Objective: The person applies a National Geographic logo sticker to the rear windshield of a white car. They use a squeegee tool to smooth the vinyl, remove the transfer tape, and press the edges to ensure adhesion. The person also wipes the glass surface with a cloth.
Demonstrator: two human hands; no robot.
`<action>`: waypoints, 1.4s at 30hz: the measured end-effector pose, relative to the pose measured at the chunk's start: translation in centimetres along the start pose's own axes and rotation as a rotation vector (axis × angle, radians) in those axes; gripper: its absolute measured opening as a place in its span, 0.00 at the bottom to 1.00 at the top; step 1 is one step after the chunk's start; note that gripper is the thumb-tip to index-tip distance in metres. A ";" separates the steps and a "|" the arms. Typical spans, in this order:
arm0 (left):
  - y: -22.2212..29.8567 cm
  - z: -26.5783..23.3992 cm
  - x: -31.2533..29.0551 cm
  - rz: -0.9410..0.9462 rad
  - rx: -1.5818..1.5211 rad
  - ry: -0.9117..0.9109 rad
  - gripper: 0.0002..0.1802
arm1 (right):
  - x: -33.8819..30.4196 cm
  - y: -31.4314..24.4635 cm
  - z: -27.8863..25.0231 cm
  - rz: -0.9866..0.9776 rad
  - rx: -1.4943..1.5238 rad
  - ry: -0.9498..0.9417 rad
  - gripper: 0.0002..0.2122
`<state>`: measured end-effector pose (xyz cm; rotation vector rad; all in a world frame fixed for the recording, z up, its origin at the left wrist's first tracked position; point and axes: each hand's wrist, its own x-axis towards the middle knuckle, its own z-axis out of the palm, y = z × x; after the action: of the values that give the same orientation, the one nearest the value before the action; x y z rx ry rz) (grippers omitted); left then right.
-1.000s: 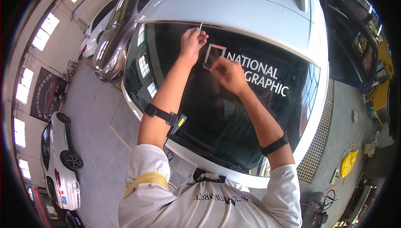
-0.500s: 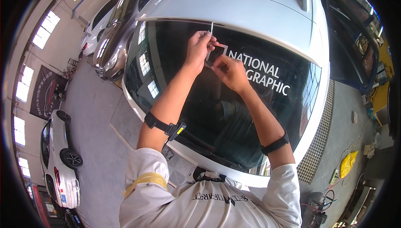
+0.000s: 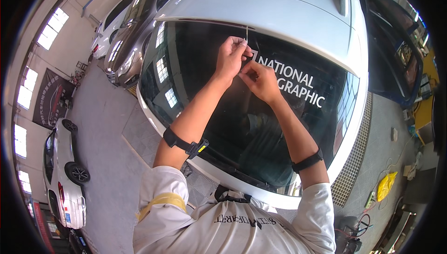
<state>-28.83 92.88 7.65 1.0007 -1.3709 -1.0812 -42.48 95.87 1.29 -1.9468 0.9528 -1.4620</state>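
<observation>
My left hand (image 3: pixel 230 54) is closed in a pinch above the upper part of the dark rear window (image 3: pixel 223 128). A thin pale strip (image 3: pixel 247 32) stands up from its fingertips. Just below and to the right, my right hand (image 3: pixel 260 81) is also closed, thumb against fingers, close to the left fingertips. Whatever it pinches is too small or too hidden to make out. White lettering (image 3: pixel 298 79) lies on the glass beside it, partly covered by this hand. A pale rectangular outline (image 3: pixel 253 54) shows only in part between my hands.
The white car's roof (image 3: pixel 260 7) rises beyond the glass. A brown car (image 3: pixel 128 54) is parked close by on the left, with a white car (image 3: pixel 65 175) farther back. At right are a dark car door (image 3: pixel 391 44), a floor grating (image 3: pixel 356 156) and a yellow bag (image 3: pixel 387 186).
Both hands have shifted relative to the lettering, the left one a little rightward with the strip. They are closer together, and less of the rectangular outline shows.
</observation>
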 end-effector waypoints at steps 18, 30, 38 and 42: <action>4.3 -10.0 -7.3 0.310 0.030 0.283 0.08 | 0.0 0.2 -0.9 0.000 -0.017 0.002 0.06; -14.1 -50.1 -38.9 -0.290 -0.351 1.253 0.11 | -0.5 0.9 -0.8 0.148 0.012 0.090 0.06; -10.6 -29.0 -9.3 0.234 0.403 0.308 0.09 | -0.6 -0.3 -0.2 0.237 -0.072 0.299 0.05; -6.4 -24.3 1.2 0.709 0.622 0.056 0.10 | -0.7 -0.3 0.1 0.242 -0.155 0.410 0.05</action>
<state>-4.73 88.44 2.04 0.8394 -1.8630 -0.0900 -42.43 96.58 1.03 -1.5875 1.4644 -1.7155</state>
